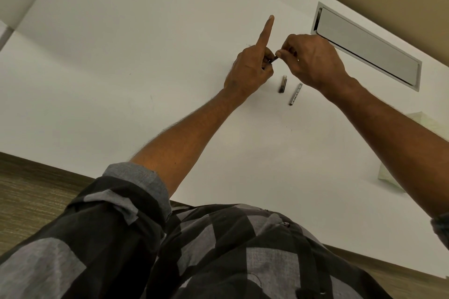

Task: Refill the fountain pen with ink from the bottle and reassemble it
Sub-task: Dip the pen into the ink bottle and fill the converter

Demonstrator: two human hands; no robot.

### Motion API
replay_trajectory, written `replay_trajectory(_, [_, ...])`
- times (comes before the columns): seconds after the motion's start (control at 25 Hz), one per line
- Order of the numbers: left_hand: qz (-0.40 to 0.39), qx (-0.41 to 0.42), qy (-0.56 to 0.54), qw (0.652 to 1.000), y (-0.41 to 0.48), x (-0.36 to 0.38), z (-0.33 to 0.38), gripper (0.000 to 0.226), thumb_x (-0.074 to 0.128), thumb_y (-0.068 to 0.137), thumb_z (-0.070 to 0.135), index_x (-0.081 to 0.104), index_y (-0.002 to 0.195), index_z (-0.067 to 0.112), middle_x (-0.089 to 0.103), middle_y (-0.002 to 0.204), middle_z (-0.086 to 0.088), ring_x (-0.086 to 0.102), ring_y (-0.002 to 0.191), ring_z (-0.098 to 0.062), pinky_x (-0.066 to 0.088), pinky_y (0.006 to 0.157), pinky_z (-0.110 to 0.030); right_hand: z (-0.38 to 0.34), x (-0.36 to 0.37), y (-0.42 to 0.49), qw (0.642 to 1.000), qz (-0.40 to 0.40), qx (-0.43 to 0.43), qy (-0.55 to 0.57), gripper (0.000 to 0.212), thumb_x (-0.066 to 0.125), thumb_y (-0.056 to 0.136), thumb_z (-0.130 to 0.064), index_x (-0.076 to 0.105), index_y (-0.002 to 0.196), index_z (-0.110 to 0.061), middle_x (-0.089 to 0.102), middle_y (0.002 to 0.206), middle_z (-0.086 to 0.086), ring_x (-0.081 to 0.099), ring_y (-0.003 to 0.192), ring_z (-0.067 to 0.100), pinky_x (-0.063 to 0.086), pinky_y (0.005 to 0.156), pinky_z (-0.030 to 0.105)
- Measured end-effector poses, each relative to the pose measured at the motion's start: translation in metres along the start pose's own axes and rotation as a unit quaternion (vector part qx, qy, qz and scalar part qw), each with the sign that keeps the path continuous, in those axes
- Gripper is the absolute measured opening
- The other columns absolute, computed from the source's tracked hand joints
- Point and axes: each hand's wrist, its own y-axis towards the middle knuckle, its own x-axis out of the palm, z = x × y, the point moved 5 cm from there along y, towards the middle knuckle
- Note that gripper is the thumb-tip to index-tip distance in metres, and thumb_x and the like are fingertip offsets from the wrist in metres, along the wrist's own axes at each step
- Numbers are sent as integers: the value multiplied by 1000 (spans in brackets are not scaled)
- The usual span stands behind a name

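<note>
Both hands meet over the white table (pixel 145 60) on a small dark pen part (pixel 274 59). My left hand (pixel 250 73) grips one end of it with curled fingers while its index finger points straight up. My right hand (pixel 313 60) pinches the other end between thumb and fingers. Most of the part is hidden inside the two hands. Just below the hands lie a short dark pen piece with a pale tip (pixel 282 84) and a slim silver pen piece (pixel 295 94), side by side on the table. No ink bottle is in view.
A grey metal cable hatch (pixel 369 43) is set flush into the table at the back right. A pale green cloth or tissue (pixel 393 175) lies at the right, partly under my right forearm. The table's near edge runs diagonally above a wood-look floor (pixel 36 189).
</note>
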Motion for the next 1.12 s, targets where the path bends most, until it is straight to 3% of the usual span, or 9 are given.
replay_trajectory(0.44, [33, -13, -26, 999, -11, -7, -4, 78, 65, 84, 6, 36, 156, 13, 67, 107, 0, 65, 98, -15, 59, 89, -32, 11, -2, -17, 992, 53, 54, 97, 31, 60, 100, -39, 72, 104, -11, 76, 93, 7, 70, 83, 23, 60, 78, 46])
replay_trajectory(0.56, [74, -69, -75, 992, -24, -17, -8, 65, 61, 86, 0, 48, 147, 15, 67, 105, -2, 66, 95, -11, 58, 86, -22, 14, -2, -25, 987, 64, 82, 124, 29, 62, 98, -40, 73, 103, -13, 77, 92, 6, 70, 83, 22, 59, 79, 42])
replay_trajectory(0.68, [165, -135, -139, 967, -45, -18, -11, 39, 66, 87, 0, 63, 125, 5, 72, 98, -8, 67, 85, -6, 54, 79, -12, 20, 3, -35, 973, 79, 135, 168, 28, 64, 96, -39, 74, 100, -12, 76, 88, 5, 70, 81, 21, 57, 78, 38])
replay_trajectory(0.76, [230, -216, -192, 929, -64, -10, -15, 26, 72, 88, 4, 66, 113, 2, 74, 97, -10, 67, 82, -10, 51, 75, -9, 25, 9, -42, 952, 89, 188, 225, 28, 65, 95, -37, 74, 98, -11, 77, 86, 3, 71, 78, 17, 57, 77, 30])
replay_trajectory(0.88, [236, -342, -273, 867, -88, 16, -21, 23, 75, 89, 17, 69, 110, 7, 76, 94, -9, 69, 81, -15, 58, 80, -25, 31, 20, -56, 896, 97, 284, 327, 26, 67, 95, -34, 74, 98, -9, 77, 83, -1, 72, 70, 6, 55, 75, 17])
replay_trajectory(0.96, [197, -395, -336, 832, -94, 32, -20, 25, 74, 90, 18, 70, 112, 9, 74, 88, -5, 68, 79, -15, 60, 85, -33, 33, 30, -65, 856, 103, 329, 386, 26, 68, 95, -33, 75, 99, -8, 77, 81, -4, 74, 70, 4, 60, 84, 25])
replay_trajectory(1.12, [150, -434, -418, 784, -92, 47, -7, 33, 71, 94, 14, 67, 124, 1, 72, 97, -4, 70, 90, -15, 59, 90, -28, 30, 49, -81, 779, 106, 394, 476, 23, 71, 94, -34, 75, 89, -13, 78, 82, 0, 76, 72, 9, 62, 91, 39])
